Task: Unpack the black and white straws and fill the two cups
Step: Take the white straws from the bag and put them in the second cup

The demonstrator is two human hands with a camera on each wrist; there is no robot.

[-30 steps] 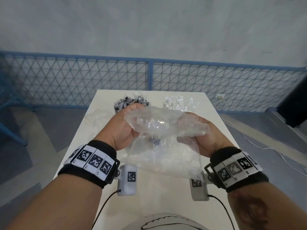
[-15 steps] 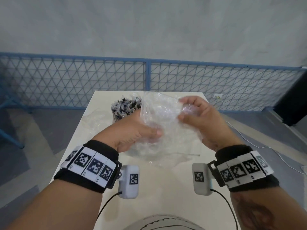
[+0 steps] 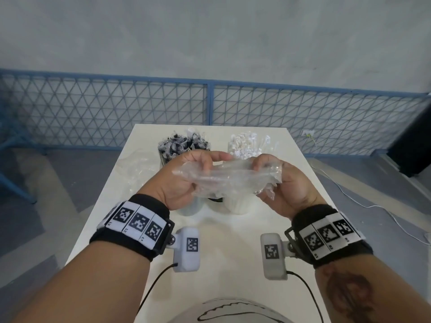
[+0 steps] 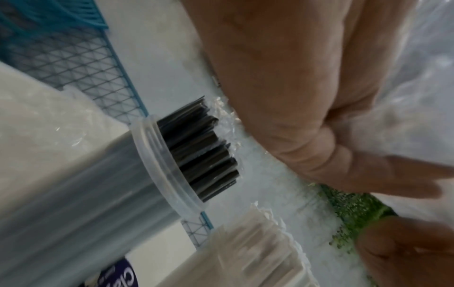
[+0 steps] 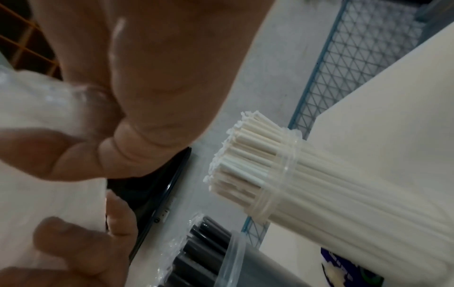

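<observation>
Change: half a second ago I had the clear plastic bag (image 3: 224,180) raised and bunched in front of the white straws; now I see it lowered and pulled out flat and horizontal between both hands, and both cups show again behind it.
Bag: thin, glossy, crinkled film, see-through, empty as far as I can tell.
Left hand (image 3: 184,180): fingers curled, thumb and fingertips pinching the bag's left end.
Right hand (image 3: 283,183): fingers curled over the bag's crumpled right end, gripping it.
Black straws (image 4: 203,149): slim tubes, film wrap at the tips, upright in the left clear cup (image 4: 157,155).
White straws (image 5: 248,161): a tight matte bundle in the right clear cup (image 5: 282,170).
Surface (image 3: 224,252): pale, smooth; the 2 cups stand side by side on it, beyond the hands.
Second bag (image 3: 137,166): clear, crumpled, lying left of the black straws.
</observation>
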